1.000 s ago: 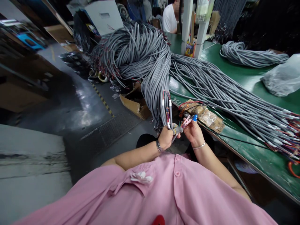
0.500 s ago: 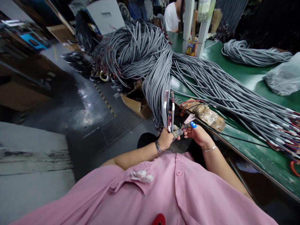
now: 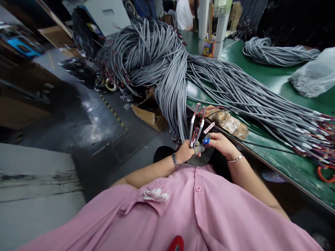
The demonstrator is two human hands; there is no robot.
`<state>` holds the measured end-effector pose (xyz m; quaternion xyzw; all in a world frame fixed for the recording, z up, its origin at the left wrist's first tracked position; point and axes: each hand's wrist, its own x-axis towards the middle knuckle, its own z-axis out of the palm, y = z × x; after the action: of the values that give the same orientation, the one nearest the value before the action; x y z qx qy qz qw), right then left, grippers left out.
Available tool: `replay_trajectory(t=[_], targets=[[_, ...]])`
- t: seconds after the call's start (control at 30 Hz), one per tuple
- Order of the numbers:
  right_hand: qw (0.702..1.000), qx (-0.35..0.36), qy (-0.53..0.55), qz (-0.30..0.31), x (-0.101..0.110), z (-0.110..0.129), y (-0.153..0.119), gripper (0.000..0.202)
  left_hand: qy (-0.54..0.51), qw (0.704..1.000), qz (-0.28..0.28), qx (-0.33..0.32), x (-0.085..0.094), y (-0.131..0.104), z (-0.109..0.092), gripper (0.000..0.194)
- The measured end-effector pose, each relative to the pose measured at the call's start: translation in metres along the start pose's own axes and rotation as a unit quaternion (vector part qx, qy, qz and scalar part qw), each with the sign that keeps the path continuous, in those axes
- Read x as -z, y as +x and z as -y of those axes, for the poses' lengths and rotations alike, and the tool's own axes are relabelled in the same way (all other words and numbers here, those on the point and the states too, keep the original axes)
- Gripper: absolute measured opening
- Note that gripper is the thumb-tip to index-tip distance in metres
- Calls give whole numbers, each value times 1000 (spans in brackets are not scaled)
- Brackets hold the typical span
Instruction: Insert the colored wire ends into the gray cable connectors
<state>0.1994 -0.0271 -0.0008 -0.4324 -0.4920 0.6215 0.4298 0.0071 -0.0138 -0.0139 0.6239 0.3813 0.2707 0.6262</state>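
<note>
My left hand (image 3: 185, 152), with grey covers on some fingertips, is closed around several grey cables (image 3: 192, 130). Their white-banded ends point up, with thin coloured wires (image 3: 195, 131) fanning out. Close beside them, my right hand (image 3: 222, 144) has its fingers pinched together, a blue cover on the thumb. What sits between those fingers is hidden. A flat pink strip (image 3: 209, 128) shows just above the right fingertips; whether the hand holds it I cannot tell.
A large heap of grey cables (image 3: 146, 52) hangs over the green bench (image 3: 195, 91), and more stretch right. A wrapped wooden block (image 3: 234, 127) lies by the bench edge. Beyond are a cable coil (image 3: 280, 52) and plastic bag (image 3: 314, 75). A cardboard box (image 3: 149, 116) stands below.
My right thumb and fingers have closed together and moved left towards the cable ends. The held cables now lean more to the right. The whole view has shifted slightly.
</note>
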Motion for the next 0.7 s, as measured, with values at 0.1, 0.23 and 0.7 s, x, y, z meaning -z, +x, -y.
replay_trajectory(t=[0.1, 0.23, 0.7], targets=[[1000, 4, -15, 17, -2, -1, -1, 18, -4, 1000, 27, 11, 0, 0, -1, 34], [1000, 11, -3, -15, -2, -4, -3, 21, -47, 999, 16, 17, -1, 0, 1, 34], [951, -45, 243, -183, 3, -24, 24, 55, -185, 976, -110, 20, -13, 13, -19, 32]])
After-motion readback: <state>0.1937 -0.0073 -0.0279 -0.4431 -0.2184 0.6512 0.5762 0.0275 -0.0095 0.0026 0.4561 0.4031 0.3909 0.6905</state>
